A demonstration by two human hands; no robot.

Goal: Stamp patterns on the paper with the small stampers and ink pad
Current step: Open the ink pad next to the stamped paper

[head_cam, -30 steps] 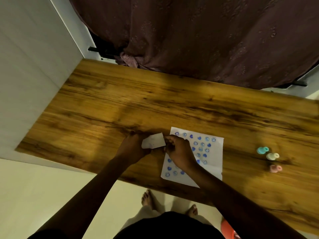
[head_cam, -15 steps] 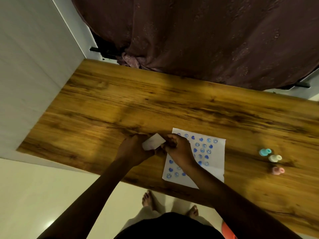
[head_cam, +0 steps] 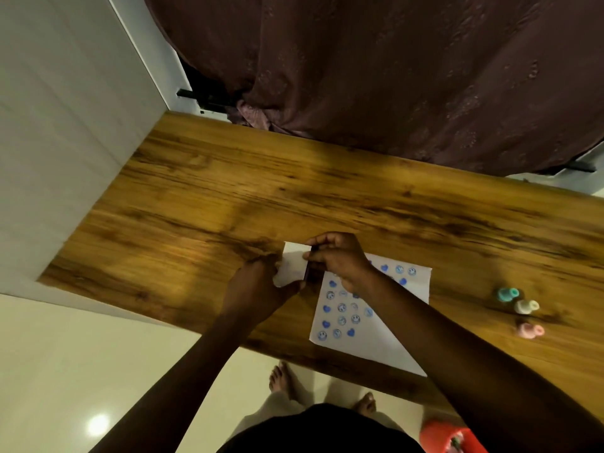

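A white paper (head_cam: 389,338) with several blue heart and smiley prints lies near the table's front edge. Just left of it both hands hold a small white ink pad case (head_cam: 292,263) with its lid raised; a dark inner edge shows at its right side. My left hand (head_cam: 258,289) grips the case from below. My right hand (head_cam: 340,256) pinches its upper right edge, partly over the paper's top left corner. Three small stampers lie on their sides at the right: teal (head_cam: 507,294), cream (head_cam: 525,306) and pink (head_cam: 529,330).
The wooden table (head_cam: 228,197) stretches away toward a dark maroon curtain (head_cam: 392,76) at the back. A white wall (head_cam: 58,125) borders the left end. Bare feet and pale floor show below the front edge, with a red object (head_cam: 447,436) at the bottom right.
The white case has turned from lying flat between the hands to standing more upright with its lid raised. My right hand has shifted up onto its top edge.
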